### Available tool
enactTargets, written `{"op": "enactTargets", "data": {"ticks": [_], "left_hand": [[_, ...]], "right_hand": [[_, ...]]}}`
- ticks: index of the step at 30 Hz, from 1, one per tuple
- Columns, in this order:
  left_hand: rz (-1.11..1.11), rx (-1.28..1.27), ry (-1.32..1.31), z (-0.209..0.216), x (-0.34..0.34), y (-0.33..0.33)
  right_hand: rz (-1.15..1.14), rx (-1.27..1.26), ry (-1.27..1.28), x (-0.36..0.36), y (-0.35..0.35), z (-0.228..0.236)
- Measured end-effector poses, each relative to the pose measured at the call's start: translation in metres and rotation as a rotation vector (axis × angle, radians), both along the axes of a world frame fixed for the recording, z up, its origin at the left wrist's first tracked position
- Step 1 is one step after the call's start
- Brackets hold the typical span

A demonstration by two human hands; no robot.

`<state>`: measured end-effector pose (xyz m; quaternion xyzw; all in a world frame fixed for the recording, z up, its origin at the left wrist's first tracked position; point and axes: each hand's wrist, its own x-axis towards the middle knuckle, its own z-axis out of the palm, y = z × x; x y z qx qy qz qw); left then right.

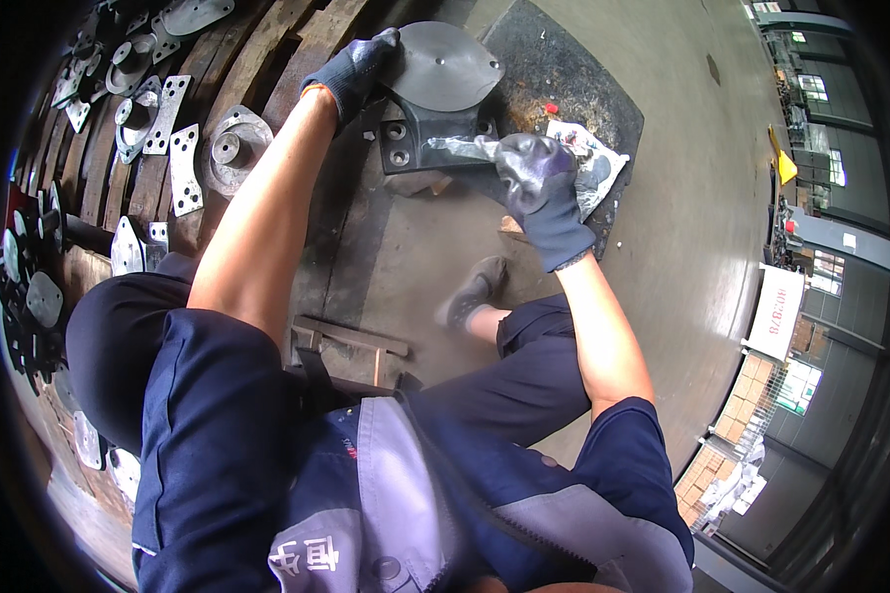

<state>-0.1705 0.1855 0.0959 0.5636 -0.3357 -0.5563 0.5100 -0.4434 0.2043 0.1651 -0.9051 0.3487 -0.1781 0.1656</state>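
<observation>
A metal part with a round grey disc (439, 67) on top of a dark base with holes (399, 144) rests in front of me. My left hand (358, 74), in a dark grey work glove, has its fingers curled at the disc's left edge. My right hand (539, 176), gloved too, is closed around a slim pale thing (455, 148) whose end lies against the base just below the disc. Its exact kind is hard to make out. Beside the right hand, a crumpled white sheet with dark smears (603, 163) lies on a stained dark board (588, 84).
On the left, a wooden pallet (252, 49) carries several metal plates and flanged parts, including a round-hubbed flange (232, 148). A small red object (552, 110) sits on the board. A low wooden frame (351, 336) stands near my legs. Stacked boxes (742, 400) line the far right.
</observation>
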Motion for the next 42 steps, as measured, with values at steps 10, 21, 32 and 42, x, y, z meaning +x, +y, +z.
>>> {"op": "enactTargets", "data": {"ticks": [10,21,32,42], "left_hand": [[-0.021,-0.073,-0.108,-0.009,0.001,-0.005],[-0.025,-0.037,-0.085,-0.014,0.002,-0.006],[0.013,0.033,-0.014,-0.004,0.0,-0.003],[-0.011,-0.055,-0.051,-0.011,0.002,-0.003]], "right_hand": [[-0.04,-0.117,0.004,0.016,0.008,-0.012],[-0.177,0.128,-0.255,-0.008,-0.003,-0.031],[-0.197,0.228,-0.249,-0.03,-0.005,-0.032],[-0.15,0.042,-0.164,-0.022,-0.002,-0.027]]}}
